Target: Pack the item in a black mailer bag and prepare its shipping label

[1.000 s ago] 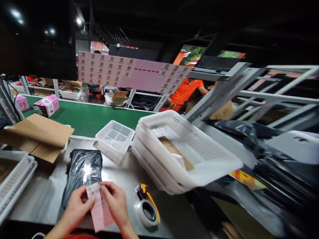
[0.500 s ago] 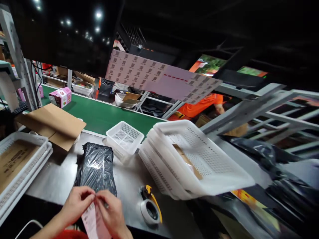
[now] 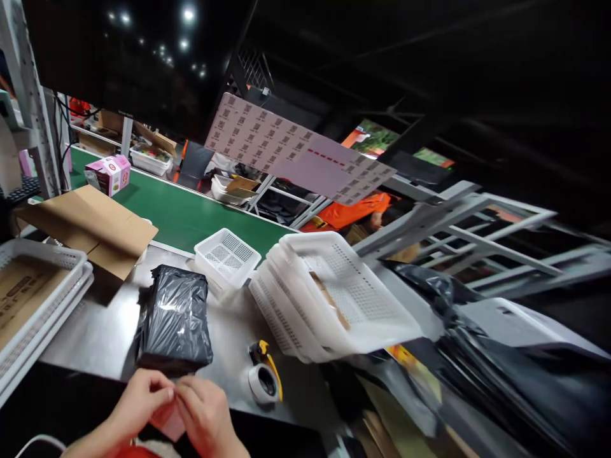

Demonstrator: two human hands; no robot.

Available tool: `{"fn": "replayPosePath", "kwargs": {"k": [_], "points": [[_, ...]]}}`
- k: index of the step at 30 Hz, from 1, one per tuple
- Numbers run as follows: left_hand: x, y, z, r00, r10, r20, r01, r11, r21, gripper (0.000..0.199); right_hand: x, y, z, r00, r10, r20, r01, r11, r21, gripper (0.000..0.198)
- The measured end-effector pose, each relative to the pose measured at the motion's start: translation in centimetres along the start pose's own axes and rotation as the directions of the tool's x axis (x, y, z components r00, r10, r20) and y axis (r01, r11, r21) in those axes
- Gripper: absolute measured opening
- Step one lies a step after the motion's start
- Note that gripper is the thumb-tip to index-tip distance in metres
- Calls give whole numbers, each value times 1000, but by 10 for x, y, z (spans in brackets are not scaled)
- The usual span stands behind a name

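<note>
My left hand [image 3: 138, 402] and my right hand [image 3: 204, 412] meet at the bottom edge of the view, both pinching a pink paper label [image 3: 168, 420] between the fingertips. Most of the label is hidden by my fingers. Just beyond my hands a black plastic-wrapped parcel [image 3: 174, 318] lies flat on the steel worktop [image 3: 95, 337]. A white tape roll in a yellow and black dispenser [image 3: 264, 379] rests to the right of my right hand.
A stack of large white perforated baskets [image 3: 344, 299] leans at centre right, with a small white basket [image 3: 228, 256] behind the parcel. A green conveyor [image 3: 181, 216] carries a pink box [image 3: 108, 173]. Flat cardboard [image 3: 90, 222] and white trays [image 3: 33, 299] lie left. A person in orange [image 3: 358, 210] works across the belt.
My hands have dropped lower in view and closer together, and the pink label is now mostly folded or hidden between my fingers. The view has shifted; the parcel lies farther from my hands.
</note>
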State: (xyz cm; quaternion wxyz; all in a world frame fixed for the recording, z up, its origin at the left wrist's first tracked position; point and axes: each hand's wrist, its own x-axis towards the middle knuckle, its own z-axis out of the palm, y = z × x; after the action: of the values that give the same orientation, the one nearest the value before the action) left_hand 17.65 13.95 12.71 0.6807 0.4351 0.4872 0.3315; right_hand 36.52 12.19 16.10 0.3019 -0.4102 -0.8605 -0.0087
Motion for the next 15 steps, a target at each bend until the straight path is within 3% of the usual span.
{"fn": "replayPosePath", "kwargs": {"k": [6, 15], "points": [[-5, -6, -3, 999, -38, 36, 41, 995, -87, 38, -1, 0, 5, 1000, -18, 18, 17, 996, 89, 18], [-15, 8, -18, 999, -38, 9, 39, 985, -171, 38, 19, -4, 17, 998, -59, -18, 61, 991, 123, 13]]}}
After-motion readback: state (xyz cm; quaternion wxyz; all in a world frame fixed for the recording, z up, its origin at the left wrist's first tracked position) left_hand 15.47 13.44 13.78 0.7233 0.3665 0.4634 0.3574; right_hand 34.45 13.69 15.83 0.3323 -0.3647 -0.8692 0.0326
